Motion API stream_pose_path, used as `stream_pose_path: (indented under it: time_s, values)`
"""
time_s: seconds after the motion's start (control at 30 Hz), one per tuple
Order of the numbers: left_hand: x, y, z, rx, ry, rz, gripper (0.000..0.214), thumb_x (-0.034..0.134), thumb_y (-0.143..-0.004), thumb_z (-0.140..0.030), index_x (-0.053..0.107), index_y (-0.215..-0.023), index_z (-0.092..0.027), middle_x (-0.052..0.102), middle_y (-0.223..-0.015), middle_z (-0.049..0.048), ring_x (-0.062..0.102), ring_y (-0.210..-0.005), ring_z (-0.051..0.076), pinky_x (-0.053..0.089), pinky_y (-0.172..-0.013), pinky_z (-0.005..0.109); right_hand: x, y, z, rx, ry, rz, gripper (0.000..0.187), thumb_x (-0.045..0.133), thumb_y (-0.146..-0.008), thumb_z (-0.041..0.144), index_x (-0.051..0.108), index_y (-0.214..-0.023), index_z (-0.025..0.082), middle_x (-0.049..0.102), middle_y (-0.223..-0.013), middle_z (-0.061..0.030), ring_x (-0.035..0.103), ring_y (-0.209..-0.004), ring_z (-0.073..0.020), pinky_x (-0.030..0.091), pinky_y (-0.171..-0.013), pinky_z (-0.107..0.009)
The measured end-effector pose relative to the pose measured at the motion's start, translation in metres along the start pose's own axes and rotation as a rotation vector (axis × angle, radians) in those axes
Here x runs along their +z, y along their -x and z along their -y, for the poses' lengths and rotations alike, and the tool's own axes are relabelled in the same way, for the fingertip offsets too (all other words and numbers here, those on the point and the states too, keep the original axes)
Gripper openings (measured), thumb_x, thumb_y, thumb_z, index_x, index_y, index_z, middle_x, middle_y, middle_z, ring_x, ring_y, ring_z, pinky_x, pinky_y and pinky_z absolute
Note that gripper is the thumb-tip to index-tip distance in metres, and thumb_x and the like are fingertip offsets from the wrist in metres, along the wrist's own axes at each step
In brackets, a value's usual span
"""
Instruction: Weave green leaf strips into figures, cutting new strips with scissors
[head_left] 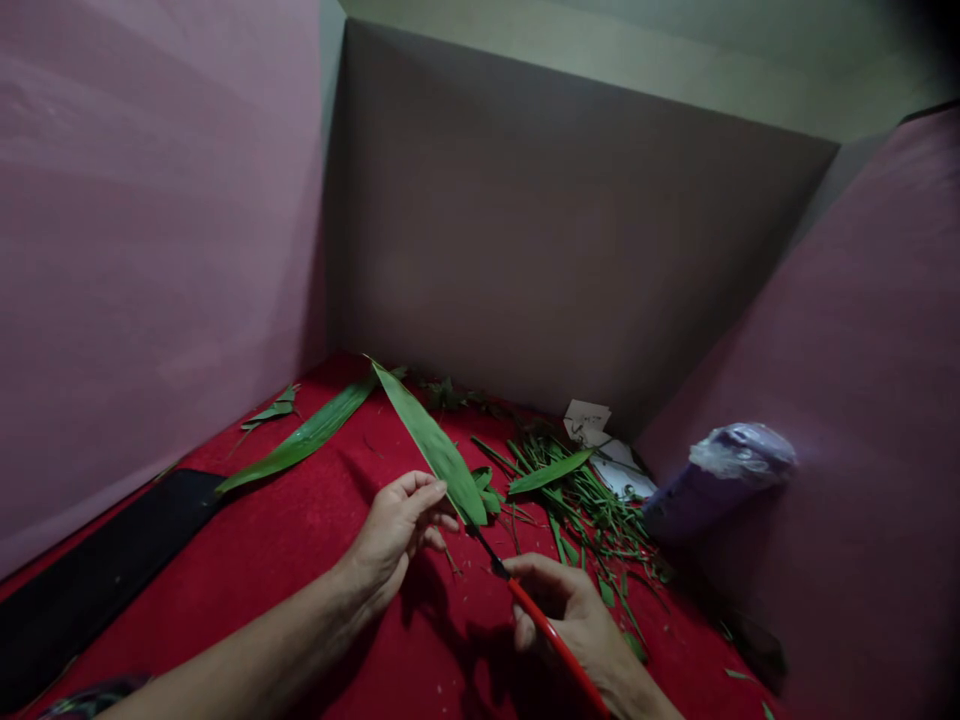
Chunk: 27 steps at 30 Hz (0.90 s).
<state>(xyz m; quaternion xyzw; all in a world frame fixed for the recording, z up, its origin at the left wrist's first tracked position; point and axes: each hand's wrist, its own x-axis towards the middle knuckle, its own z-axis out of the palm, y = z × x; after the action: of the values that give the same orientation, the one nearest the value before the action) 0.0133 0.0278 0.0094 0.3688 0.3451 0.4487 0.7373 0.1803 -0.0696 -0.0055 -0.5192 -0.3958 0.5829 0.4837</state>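
Note:
My left hand [405,525] pinches a long green leaf [435,440] between thumb and fingers near its broad lower end. The leaf slants up and left to a pointed tip. Closed around a red-handled tool [551,635] is my right hand [574,620]. The tool's narrow dark end reaches to the leaf's lower end, close to my left fingers; whether it is a pair of snips I cannot tell. Another long leaf [307,435] curves across the red cloth [315,570] on the left.
To the right lies a heap of cut green stems [585,495], with a single leaf [551,472] on it. White paper pieces [619,465] lie behind. A purple plastic-wrapped bundle [712,480] leans by the right pink wall [862,400]. A black flat strip [112,550] lies at left.

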Motion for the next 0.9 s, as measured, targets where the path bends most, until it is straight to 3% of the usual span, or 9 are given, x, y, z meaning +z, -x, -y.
stream_pose_path:
  time_s: [0.33,0.9]
  values:
    - [0.001,0.002,0.000,-0.031,0.011,0.004,0.013,0.063,-0.074,-0.020,0.051,-0.071,-0.015,0.066,-0.065,0.0033,0.062,-0.052,0.012,0.043,-0.039,0.015,0.005,0.003,0.007,0.018,0.003,0.003,0.034,0.075,-0.049,0.014,0.062,-0.081,0.017,0.060,-0.045,0.0048,0.052,-0.041,-0.0103,0.038,-0.045,-0.021]
    - [0.002,0.005,0.003,-0.083,0.031,0.028,0.009,0.058,-0.078,-0.016,0.050,-0.075,-0.016,0.068,-0.070,0.0046,0.066,-0.061,0.015,0.045,-0.042,0.015,0.000,0.000,-0.002,-0.006,0.033,0.026,0.038,0.075,-0.054,0.018,0.059,-0.089,0.016,0.063,-0.051,0.0040,0.053,-0.044,-0.0095,0.039,-0.047,-0.020]
